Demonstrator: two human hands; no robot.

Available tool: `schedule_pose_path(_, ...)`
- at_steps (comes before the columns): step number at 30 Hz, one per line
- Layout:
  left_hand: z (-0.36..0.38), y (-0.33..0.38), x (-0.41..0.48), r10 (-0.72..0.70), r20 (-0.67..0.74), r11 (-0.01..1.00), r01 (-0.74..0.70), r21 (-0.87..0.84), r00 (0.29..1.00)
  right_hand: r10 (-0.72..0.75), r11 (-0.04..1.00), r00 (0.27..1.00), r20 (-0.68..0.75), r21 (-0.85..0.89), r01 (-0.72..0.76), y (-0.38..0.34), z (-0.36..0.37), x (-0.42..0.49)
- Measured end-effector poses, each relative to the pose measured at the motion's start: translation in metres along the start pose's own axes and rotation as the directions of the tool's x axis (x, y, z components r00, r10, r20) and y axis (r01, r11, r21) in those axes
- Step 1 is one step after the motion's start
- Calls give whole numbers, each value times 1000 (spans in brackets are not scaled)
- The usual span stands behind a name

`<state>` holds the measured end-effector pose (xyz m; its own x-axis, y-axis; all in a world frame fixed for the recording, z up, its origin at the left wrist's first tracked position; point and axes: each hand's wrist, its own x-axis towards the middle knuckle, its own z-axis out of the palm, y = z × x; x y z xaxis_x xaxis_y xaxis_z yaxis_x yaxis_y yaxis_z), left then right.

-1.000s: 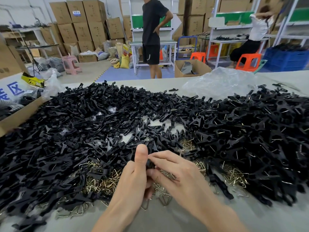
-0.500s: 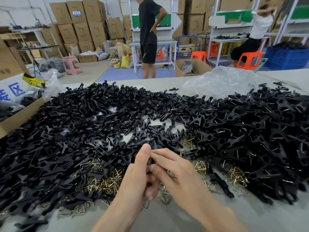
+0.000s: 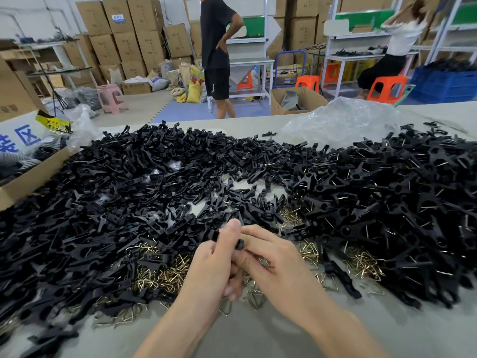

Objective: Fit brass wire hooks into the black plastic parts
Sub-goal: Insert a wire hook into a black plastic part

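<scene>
Barely shifted, the left hand [image 3: 215, 262] and right hand [image 3: 280, 267] both pinch one black plastic part [image 3: 239, 244] just above the brass hooks [image 3: 165, 276] on the surface [image 3: 426, 332], apparently mid-fitting; next the wire needs pressing home.

black part [image 3: 239, 244]: your thumb and fingers cover nearly all of it; only a small dark end shows between them.
left hand [image 3: 214, 267]: your forearm is cut off by the bottom edge.
right hand [image 3: 276, 264]: your thumb is hidden under the palm; the forearm runs off the bottom edge.
brass hooks [image 3: 165, 275]: those under your hands are covered; you cannot tell whether one sits in the part you hold.
pile of black parts [image 3: 129, 202]: runs past the left and right edges.
cardboard box [image 3: 31, 177]: cut by the left edge.
blue sign [image 3: 23, 138]: its characters are clipped at the left edge.
standing person [image 3: 216, 47]: cut off by the top edge.
seated person [image 3: 397, 42]: blurred.
</scene>
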<state>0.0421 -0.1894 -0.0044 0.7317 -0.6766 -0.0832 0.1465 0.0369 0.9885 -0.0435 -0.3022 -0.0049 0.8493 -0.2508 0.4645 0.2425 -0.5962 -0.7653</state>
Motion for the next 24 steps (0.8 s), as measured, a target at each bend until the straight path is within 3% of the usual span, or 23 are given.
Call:
schedule_pose_path(6, -1, 4, -3, -26, 88, 998, 22, 55, 996, -10, 994, 1000, -22, -109, 8, 0, -3, 0)
schedule_pose_path(9, 2, 10, -7, 47, 194, 994, -65, 86, 980, 4, 996, 996, -90, -91, -12, 0, -11, 3)
schedule_pose_path(11, 5, 13, -11, 108, 224, 986, -133, 97, 969, 92, 995, 963, -254, 54, -81, 2, -25, 10)
schedule_pose_path(13, 7, 15, -14, 138, 225, 981, -163, 101, 965, 270, 919, 864, -426, 381, -100, 5, -47, 19)
schedule_pose_path(15, 8, 16, -17, 152, 218, 980, -175, 95, 964, 441, 750, 820, -365, 652, -113, 8, -61, 25)
schedule_pose_path(16, 9, 17, -18, 161, 208, 978, -185, 101, 965, 483, 699, 822, -302, 698, -155, 10, -61, 25)
schedule_pose_path(18, 10, 17, -18, 210, 152, 959, -234, 160, 966, 498, 691, 846, -191, 677, -254, 13, -49, 21)
schedule_pose_path(21, 6, 16, -17, 353, -6, 872, -327, 363, 936, 408, 805, 906, -111, 512, -300, 13, -23, 14)
schedule_pose_path(23, -4, 14, -13, 450, -109, 736, -299, 608, 886, 363, 876, 929, -69, 365, -315, 14, -14, 11)
schedule_pose_path(24, -12, 14, -10, 530, -135, 590, -251, 767, 837, 356, 893, 933, -56, 315, -322, 14, -12, 10)
